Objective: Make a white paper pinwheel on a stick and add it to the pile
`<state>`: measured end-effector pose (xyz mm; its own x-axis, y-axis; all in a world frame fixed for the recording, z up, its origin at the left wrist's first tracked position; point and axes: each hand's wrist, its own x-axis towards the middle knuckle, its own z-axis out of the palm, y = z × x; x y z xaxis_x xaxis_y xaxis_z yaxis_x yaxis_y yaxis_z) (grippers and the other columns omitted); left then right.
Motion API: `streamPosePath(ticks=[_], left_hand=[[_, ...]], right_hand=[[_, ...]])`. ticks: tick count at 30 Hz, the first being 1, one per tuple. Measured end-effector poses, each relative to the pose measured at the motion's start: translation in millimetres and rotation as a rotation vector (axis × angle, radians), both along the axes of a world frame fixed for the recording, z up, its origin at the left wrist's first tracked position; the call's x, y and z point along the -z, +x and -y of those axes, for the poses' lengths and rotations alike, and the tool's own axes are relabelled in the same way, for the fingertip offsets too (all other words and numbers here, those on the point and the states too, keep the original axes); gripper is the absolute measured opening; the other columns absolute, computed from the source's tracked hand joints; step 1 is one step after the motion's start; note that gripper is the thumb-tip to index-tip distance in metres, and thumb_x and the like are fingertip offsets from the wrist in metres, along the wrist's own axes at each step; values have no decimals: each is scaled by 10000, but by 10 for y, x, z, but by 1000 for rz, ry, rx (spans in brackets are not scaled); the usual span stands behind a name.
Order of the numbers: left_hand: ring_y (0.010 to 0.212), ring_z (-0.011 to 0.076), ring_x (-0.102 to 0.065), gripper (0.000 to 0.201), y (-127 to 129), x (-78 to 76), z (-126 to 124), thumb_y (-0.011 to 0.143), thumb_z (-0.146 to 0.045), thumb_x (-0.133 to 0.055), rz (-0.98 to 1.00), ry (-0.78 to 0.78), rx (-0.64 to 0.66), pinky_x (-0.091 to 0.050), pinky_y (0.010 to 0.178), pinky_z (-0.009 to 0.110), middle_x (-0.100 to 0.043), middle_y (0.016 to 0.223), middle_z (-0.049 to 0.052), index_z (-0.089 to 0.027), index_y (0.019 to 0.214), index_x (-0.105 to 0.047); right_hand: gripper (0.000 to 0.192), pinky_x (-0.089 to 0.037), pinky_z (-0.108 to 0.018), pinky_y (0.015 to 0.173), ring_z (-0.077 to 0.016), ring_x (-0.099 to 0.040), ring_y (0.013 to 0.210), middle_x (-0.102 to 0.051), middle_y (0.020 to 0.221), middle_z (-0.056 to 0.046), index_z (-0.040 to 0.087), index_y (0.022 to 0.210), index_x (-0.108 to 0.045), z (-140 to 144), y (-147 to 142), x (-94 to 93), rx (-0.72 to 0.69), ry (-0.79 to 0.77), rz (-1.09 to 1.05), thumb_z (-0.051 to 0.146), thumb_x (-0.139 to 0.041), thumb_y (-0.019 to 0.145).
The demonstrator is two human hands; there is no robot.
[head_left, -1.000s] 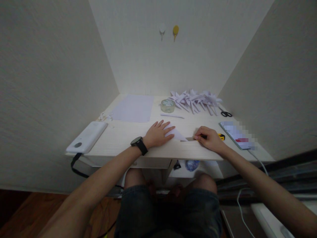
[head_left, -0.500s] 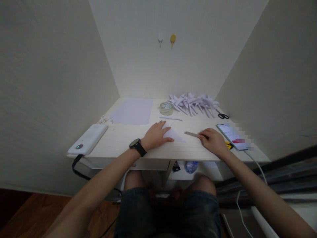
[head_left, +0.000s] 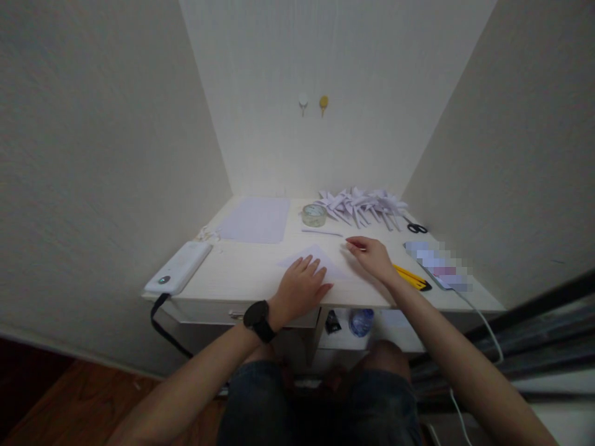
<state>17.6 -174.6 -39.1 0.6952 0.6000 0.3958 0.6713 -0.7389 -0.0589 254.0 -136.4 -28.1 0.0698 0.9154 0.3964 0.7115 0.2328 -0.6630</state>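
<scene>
A white paper triangle [head_left: 317, 251] lies flat on the white desk. My left hand [head_left: 302, 285], wearing a black watch, rests on its front part with fingers stretched out. To the right of the paper, my right hand [head_left: 372, 255] has thumb and fingers pressed together; what they hold, if anything, is hidden. Just beyond its fingertips lies a thin rolled paper stick [head_left: 322, 232]. A yellow and black utility knife [head_left: 411, 277] lies beside my right wrist, partly behind the forearm.
At the back are white paper sheets [head_left: 255, 220], a roll of clear tape [head_left: 314, 215] and a pile of paper pinwheels [head_left: 360, 204]. Black scissors [head_left: 417, 228] and a cabled phone [head_left: 434, 266] lie right. A white device [head_left: 179, 267] with a strap sits left.
My right hand has moved inward and away from me; the grey blade it held no longer shows clearly. The knife is uncovered. My left hand has slid toward the paper's near edge, exposing more paper.
</scene>
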Motion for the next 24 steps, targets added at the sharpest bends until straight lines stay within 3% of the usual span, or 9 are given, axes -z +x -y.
streamPosePath(ticks=[2,5,12,17,20,24], left_hand=[[1297,366,-503,439,63,69,107,976,-420,-431,38,6,-58,-388,1080,540,-583,1341,208,-110,1220,-624],[1317,374,-481,422,119,178,182,978,-363,-422,82,5,-80,-389,1076,565,-559,1381,198,-113,1268,-598],[1301,357,-503,400,121,259,159,967,-297,-409,111,30,-72,-380,1101,545,-606,1312,214,-56,1210,-615],[1295,353,-511,381,118,284,166,954,-284,-423,155,23,-71,-373,1115,543,-608,1306,220,-50,1186,-614],[1332,349,-478,387,101,281,173,950,-264,-427,213,-24,-44,-366,1131,538,-577,1342,232,-44,1230,-580],[1474,330,-252,605,67,236,124,938,-263,-473,520,-107,-56,-337,1162,532,-268,1574,242,-73,1484,-297]], right_hand=[[248,-527,-342,815,-215,-674,925,-745,1040,-103,163,1028,-722,-110,-225,-116,-85,-176,-203,285,-629,833],[212,-534,-284,687,-198,-653,902,-725,1042,-90,164,984,-706,-245,-509,-273,-48,-393,-464,265,-677,799],[198,-530,-305,532,-142,-593,573,-664,771,-68,144,827,-641,-382,-683,-436,-34,-555,-506,290,-753,754],[209,-450,-232,480,-108,-543,500,-614,593,-10,142,721,-640,-341,-676,-429,-60,-582,-436,212,-821,645],[226,-432,-224,476,-114,-527,495,-575,515,26,145,758,-658,-318,-654,-418,-35,-532,-387,124,-806,589],[235,-469,-246,544,-161,-616,618,-659,651,-8,157,877,-688,-214,-605,-445,28,-374,-323,166,-746,650]])
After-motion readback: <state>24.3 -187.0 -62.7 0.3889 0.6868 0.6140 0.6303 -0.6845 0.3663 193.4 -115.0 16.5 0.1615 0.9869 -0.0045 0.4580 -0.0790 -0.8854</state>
